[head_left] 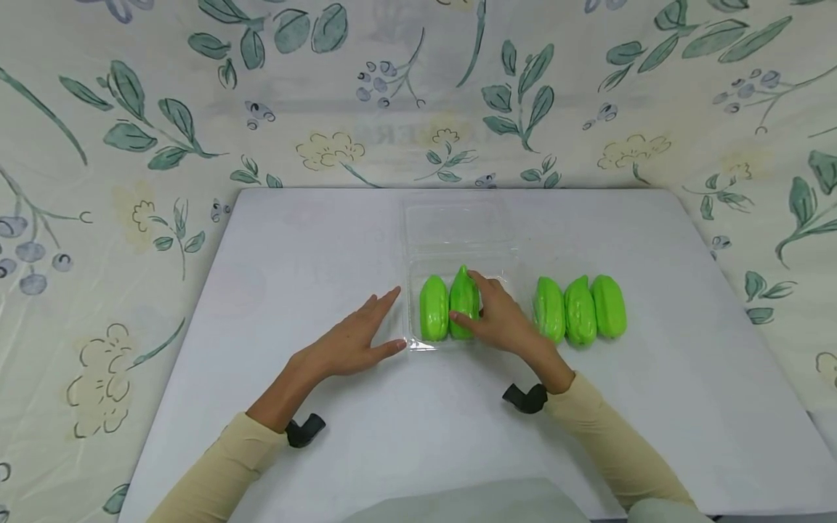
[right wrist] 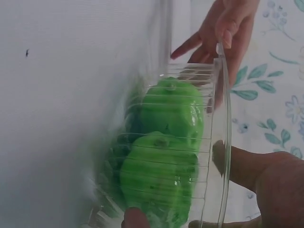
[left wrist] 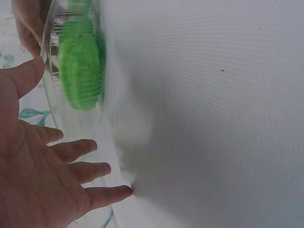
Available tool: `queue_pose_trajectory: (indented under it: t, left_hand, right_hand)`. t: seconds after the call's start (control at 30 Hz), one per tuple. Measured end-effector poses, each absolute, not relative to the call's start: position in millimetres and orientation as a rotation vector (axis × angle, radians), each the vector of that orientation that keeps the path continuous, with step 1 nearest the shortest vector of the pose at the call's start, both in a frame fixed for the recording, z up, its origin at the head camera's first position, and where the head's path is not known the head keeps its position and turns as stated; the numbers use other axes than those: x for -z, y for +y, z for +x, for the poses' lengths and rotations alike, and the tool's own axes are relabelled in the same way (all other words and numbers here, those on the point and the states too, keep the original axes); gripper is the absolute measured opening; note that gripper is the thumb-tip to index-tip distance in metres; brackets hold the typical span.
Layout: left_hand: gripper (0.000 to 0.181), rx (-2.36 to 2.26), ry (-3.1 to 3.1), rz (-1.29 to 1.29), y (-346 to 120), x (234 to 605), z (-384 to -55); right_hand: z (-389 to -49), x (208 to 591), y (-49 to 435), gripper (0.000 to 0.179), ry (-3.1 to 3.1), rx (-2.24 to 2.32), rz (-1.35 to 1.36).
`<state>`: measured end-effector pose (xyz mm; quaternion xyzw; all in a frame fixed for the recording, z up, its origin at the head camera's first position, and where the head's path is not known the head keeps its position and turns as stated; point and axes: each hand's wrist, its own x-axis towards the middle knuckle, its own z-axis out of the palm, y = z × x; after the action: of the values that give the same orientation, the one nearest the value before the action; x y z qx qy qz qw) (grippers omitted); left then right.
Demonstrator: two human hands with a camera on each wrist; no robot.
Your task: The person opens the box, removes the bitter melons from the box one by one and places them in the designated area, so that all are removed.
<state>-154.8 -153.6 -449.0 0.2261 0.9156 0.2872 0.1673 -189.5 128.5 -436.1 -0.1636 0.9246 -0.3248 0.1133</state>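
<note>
A clear plastic clamshell box [head_left: 497, 263] stands open on the table, with two glossy green, ribbed, long toy fruits inside. The left green fruit [head_left: 434, 309] lies along the box's left wall. My right hand [head_left: 505, 317] reaches into the box and grips the other green fruit [head_left: 463, 294], its thumb on the left side and fingers at the far end and right side. Beside the box's left edge is my left hand [head_left: 349, 343], fingers spread; its thumb [left wrist: 29, 76] is at the box rim in the left wrist view. It holds nothing.
Right of the box, three more green fruits lie side by side: a left one [head_left: 550, 311], a middle one [head_left: 580, 311] and a right one [head_left: 609, 306]. The box's transparent lid [head_left: 458, 220] lies folded back. Floral cloth [head_left: 392, 145] surrounds the white table [head_left: 294, 240].
</note>
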Motion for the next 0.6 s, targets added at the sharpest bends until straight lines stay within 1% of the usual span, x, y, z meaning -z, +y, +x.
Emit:
queue_pose_trajectory:
  t: [0.37, 0.6]
  left_hand:
    - [0.089, -0.825, 2.612, 0.668, -154.6, 450.7, -155.6]
    - [0.089, -0.825, 2.612, 0.659, -155.2, 451.0, -155.1]
  right_hand:
    - [-189.8, 440.7, 126.5, 0.085, 2.704, 0.948, -0.487]
    - [-189.8, 439.3, 129.2, 0.079, 2.715, 0.965, -0.454]
